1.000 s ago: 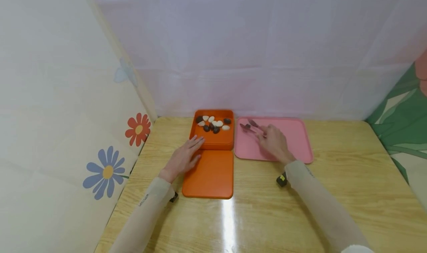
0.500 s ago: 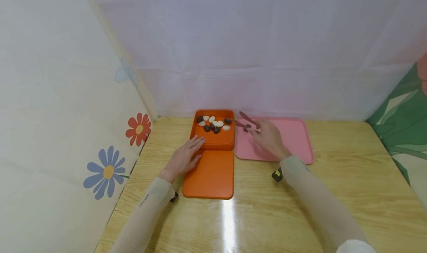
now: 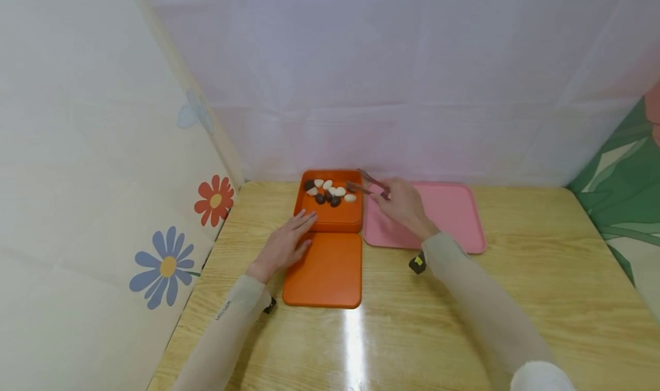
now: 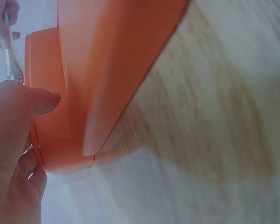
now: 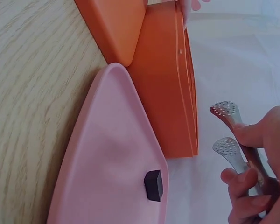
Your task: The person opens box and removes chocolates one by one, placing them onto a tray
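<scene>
An open orange box [image 3: 330,213] at the back of the table holds several black and white pebbles [image 3: 330,191]. Its orange lid [image 3: 322,269] lies flat just in front. My left hand [image 3: 286,241] rests with straight fingers on the box's near left corner, the thumb [image 4: 35,100] against its side. My right hand [image 3: 402,204] grips metal tongs [image 3: 366,184], whose perforated tips [image 5: 226,112] stand apart with nothing between them, over the box's right edge. A small black piece [image 5: 153,185] lies on the pink tray [image 3: 454,216].
The wooden table [image 3: 464,311] is walled by a flower-printed panel [image 3: 165,265] on the left, white sheeting [image 3: 392,93] behind and a green leafy panel [image 3: 624,207] on the right. The pink tray sits right against the orange box.
My right hand has carried the tongs up off the pink tray and leftward to the orange box's right edge. The left hand has stayed put.
</scene>
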`<state>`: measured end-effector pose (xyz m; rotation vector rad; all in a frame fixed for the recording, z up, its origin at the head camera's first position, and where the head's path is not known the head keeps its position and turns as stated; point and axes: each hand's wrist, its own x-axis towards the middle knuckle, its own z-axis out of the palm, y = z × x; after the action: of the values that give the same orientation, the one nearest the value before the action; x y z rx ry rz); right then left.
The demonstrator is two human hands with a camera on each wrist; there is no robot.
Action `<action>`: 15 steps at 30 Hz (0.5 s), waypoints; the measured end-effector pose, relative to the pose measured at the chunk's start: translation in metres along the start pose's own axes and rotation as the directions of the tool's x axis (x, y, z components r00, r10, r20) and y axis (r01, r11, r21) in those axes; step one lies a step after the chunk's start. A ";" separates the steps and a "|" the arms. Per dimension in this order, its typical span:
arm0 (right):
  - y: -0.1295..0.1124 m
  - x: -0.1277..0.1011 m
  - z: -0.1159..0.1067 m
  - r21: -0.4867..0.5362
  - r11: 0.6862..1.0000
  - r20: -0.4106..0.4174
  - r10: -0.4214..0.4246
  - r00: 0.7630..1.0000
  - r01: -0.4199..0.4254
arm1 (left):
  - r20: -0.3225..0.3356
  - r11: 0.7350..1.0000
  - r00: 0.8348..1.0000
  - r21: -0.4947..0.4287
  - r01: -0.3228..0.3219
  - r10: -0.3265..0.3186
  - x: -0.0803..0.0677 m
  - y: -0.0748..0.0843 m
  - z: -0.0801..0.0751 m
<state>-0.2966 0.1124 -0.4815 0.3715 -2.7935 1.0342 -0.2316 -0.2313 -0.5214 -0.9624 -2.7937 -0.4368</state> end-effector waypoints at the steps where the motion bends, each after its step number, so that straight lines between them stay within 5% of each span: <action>1: -0.002 0.001 0.000 -0.005 1.000 0.010 -0.006 1.000 0.006 | 0.001 1.000 1.000 0.001 0.001 -0.001 0.000 0.000 0.000; 15: -0.022 0.008 0.007 -0.040 0.999 0.115 -0.017 0.993 0.022 | 0.004 1.000 1.000 0.011 -0.005 0.005 0.001 0.001 -0.001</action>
<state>-0.2983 0.0905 -0.4715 0.4661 -2.9005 0.9799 -0.2316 -0.2301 -0.5195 -0.9687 -2.7935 -0.4183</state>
